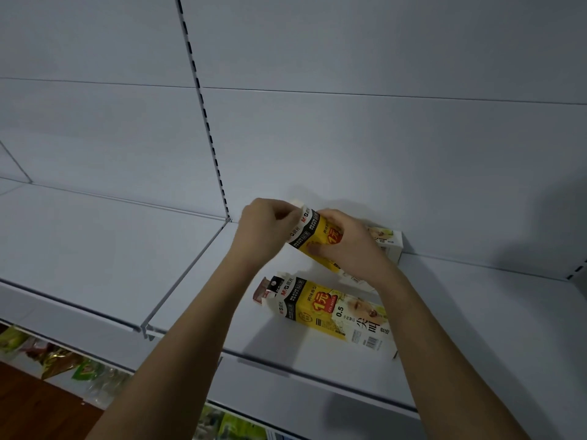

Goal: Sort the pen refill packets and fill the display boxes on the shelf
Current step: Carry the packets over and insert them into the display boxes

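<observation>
I hold a yellow, black and white refill display box (pixel 313 236) above the white shelf (pixel 476 328), tilted. My left hand (pixel 263 230) pinches its top flap end. My right hand (pixel 346 246) wraps around its middle. A second box of the same kind (pixel 330 308) lies flat on the shelf just below my hands, its top flap open at the left end. A third box (pixel 389 244) lies at the back against the shelf wall, partly hidden behind my right hand. No loose refill packets are in view.
White back panels with a slotted upright (pixel 206 122) rise behind the shelf. A neighbouring shelf section (pixel 95 246) extends left. Below the shelf edge, bagged goods (pixel 60 360) and green packages (pixel 235 427) sit on a lower level.
</observation>
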Tool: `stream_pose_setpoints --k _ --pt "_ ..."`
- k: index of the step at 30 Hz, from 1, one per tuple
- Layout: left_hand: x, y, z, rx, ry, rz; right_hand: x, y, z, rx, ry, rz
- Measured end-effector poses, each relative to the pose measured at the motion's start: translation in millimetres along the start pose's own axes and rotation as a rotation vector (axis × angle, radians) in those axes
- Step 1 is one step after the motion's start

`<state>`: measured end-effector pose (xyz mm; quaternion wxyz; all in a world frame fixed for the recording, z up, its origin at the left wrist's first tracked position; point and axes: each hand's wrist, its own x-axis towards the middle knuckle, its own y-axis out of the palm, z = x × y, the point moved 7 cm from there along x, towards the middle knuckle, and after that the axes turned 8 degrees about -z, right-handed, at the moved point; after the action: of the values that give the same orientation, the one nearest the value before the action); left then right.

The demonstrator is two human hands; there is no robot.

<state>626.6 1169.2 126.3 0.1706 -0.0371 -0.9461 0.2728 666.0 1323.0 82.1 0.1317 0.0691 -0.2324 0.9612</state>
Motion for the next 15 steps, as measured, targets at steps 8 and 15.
stream_pose_setpoints --k 8,15 --pt "-17 43 36 0.075 -0.129 0.214 -12 9 -19 -0.315 0.059 0.111" --pt "-23 47 43 0.259 -0.051 0.166 -15 9 -23 -0.379 0.059 0.136"
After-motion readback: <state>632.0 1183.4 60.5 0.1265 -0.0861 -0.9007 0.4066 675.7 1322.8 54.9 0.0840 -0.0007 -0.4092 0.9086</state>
